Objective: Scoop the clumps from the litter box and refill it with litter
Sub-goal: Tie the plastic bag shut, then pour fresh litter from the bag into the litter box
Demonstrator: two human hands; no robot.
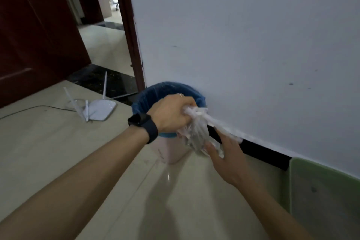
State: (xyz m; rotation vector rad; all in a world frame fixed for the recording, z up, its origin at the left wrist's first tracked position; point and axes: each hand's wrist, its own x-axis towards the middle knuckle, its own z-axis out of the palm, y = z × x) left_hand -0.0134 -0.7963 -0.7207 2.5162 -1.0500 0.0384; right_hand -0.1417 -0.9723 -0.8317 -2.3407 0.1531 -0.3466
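While left hand (171,114) grips neck | bag (195,137) hangs below grip | right hand (224,154) cups it

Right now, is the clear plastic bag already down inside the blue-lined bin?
No, the clear plastic bag is gripped at its neck by the left hand in front of the blue-lined bin.

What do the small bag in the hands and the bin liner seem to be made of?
The small bag looks like thin clear plastic film: see-through, crinkled, bunched white at the neck. The bin liner looks like thin blue plastic film, wrinkled, folded over the rim.
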